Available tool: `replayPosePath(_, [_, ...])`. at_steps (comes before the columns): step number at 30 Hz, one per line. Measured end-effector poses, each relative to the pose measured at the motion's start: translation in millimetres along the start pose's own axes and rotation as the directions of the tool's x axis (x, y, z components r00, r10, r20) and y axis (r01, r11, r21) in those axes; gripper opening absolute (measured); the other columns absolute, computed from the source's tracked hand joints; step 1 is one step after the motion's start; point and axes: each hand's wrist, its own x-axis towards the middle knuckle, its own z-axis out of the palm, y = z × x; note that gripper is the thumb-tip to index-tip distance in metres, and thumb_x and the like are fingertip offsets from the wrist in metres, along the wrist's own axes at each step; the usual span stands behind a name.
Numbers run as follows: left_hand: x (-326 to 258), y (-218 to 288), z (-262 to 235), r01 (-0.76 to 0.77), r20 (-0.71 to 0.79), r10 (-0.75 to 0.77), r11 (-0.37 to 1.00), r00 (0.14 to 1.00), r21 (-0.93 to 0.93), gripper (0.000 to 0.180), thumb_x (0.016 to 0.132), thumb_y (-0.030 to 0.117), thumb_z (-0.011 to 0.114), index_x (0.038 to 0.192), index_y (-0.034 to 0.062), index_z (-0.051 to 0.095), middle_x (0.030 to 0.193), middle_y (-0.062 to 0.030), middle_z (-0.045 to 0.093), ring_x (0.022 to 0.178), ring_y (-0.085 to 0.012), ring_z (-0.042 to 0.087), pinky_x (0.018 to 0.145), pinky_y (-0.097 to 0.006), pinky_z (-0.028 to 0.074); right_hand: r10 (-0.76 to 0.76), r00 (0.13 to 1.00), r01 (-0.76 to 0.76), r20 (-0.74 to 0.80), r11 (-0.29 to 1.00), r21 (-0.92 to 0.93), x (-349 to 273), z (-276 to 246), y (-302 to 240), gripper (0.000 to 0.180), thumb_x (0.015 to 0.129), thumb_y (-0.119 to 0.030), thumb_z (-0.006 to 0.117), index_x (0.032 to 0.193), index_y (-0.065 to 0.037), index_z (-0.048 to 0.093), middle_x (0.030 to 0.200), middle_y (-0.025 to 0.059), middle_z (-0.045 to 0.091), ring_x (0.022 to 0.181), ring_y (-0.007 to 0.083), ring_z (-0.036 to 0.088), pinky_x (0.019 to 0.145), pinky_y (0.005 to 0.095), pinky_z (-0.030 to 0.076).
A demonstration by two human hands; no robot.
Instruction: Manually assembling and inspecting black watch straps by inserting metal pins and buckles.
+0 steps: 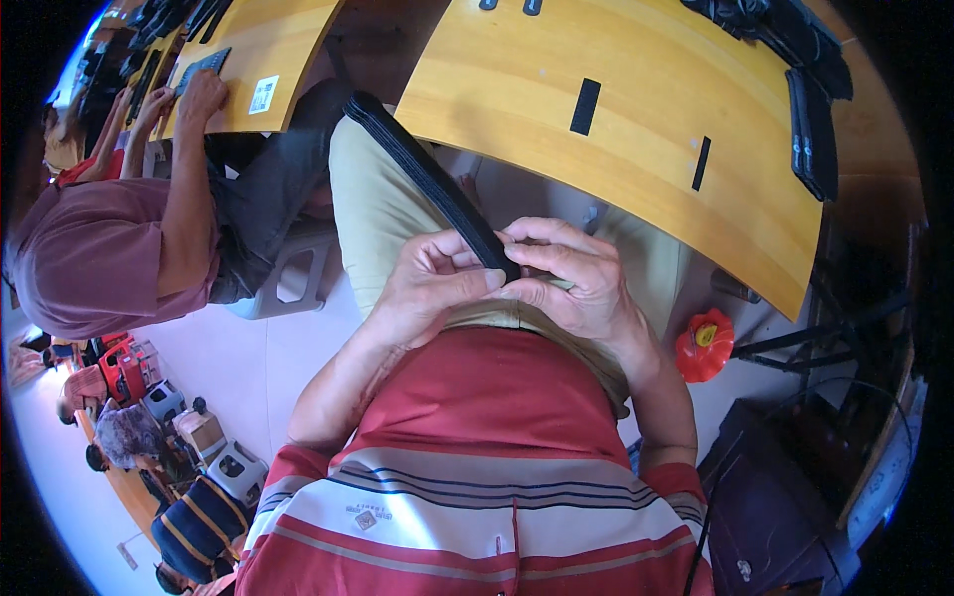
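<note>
A long black ribbed strap (pixel 427 174) runs across my lap, its far end resting by my left knee. My left hand (pixel 432 283) pinches its near end between thumb and fingers. From the other side, my right hand (pixel 576 278) grips the same end with thumb and fingertips. The very tip is partly hidden by the fingers of both hands.
In front stands a yellow wooden table (pixel 497 79) with a short black strip (pixel 585 106), a thinner black strip (pixel 702 163) and dark straps (pixel 813 139) at its right edge. A co-worker (pixel 109 248) sits left. A red flower-shaped dish (pixel 704 346) is right of my knee.
</note>
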Motion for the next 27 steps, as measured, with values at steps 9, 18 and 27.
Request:
replayPosePath(9, [1.7,-1.3,-1.9,0.005,0.034,-0.004,1.000,0.999,-0.025,0.030,0.088,-0.003,0.066,0.119,-0.0039,0.063,0.108,-0.0106,0.069,0.098,-0.0143,0.066,0.089,-0.028,0.053,0.019,1.000,-0.019,0.004,1.000,-0.004,-2.2,0.4,1.6,0.036,0.073,-0.009,0.083,0.104,0.002,0.068,0.109,0.0177,0.066,0.092,0.0291,0.070,0.074,0.0347,0.059])
replayPosePath(18, [2.3,-4.5,-3.9,0.008,-0.002,-0.008,1.000,1.000,0.000,0.031,0.086,-0.006,0.064,0.116,-0.0032,0.064,0.105,-0.0093,0.070,0.095,-0.0131,0.066,0.087,-0.027,0.054,0.020,1.000,-0.020,0.006,1.000,0.003,-2.7,1.0,1.9,0.036,0.073,-0.009,0.083,0.104,0.002,0.068,0.109,0.0175,0.066,0.091,0.0287,0.070,0.073,0.0344,0.059])
replayPosePath(27, [3.3,-7.3,-4.0,-0.008,-0.006,0.008,1.000,1.000,0.020,0.029,0.085,-0.007,0.064,0.114,-0.0026,0.065,0.104,-0.0083,0.070,0.094,-0.0121,0.065,0.086,-0.027,0.054,0.019,1.000,-0.019,0.008,1.000,0.001,-2.8,0.6,0.5,0.038,0.072,-0.009,0.083,0.106,0.002,0.068,0.108,0.0170,0.066,0.089,0.0267,0.070,0.072,0.0331,0.059])
